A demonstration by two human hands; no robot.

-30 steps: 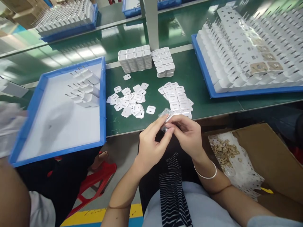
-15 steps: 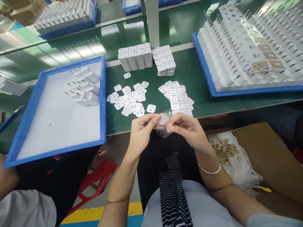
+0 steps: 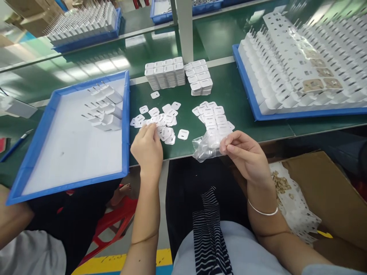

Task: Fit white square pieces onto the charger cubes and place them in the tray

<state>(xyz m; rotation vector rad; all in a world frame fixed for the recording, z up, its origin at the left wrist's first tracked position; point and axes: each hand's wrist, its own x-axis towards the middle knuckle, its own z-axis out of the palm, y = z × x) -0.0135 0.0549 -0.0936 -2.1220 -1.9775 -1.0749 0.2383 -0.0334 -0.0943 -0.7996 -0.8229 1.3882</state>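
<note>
Pinching a crumpled clear plastic bag [image 3: 207, 144] between thumb and fingertips, the right hand [image 3: 246, 154] hovers at the near edge of the green bench [image 3: 243, 95] — fingers closed narrow on the bag's right end, silver bangle [image 3: 263, 211] on the wrist. Bag hangs at 9 o'clock of that hand, partly over the bench edge, white flat pieces showing through it.

Left hand [image 3: 147, 147] rests knuckles-up on the bench, fingertips down on the near side of a scatter of small white square covers [image 3: 160, 120]; fingers curled, whether anything is gripped under them cannot be told. One lone cover [image 3: 182, 134] lies at 3 o'clock of that hand, apart from the heap.

Printed white labels [image 3: 213, 116] in overlapping rows sit at 12 o'clock of the bag, just beyond it. Two stacked blocks of white parts [image 3: 178, 74] stand farther back, toward 12 o'clock.

Blue tray [image 3: 124, 114] at 9 o'clock of the left hand holds a small cluster of white plug adapters [image 3: 103, 109] in its far corner. Second blue tray [image 3: 246, 89] at 1 o'clock of the right hand — packed with rows of adapters. Cardboard box [image 3: 323, 191] at 5 o'clock of the right hand, below bench level.
</note>
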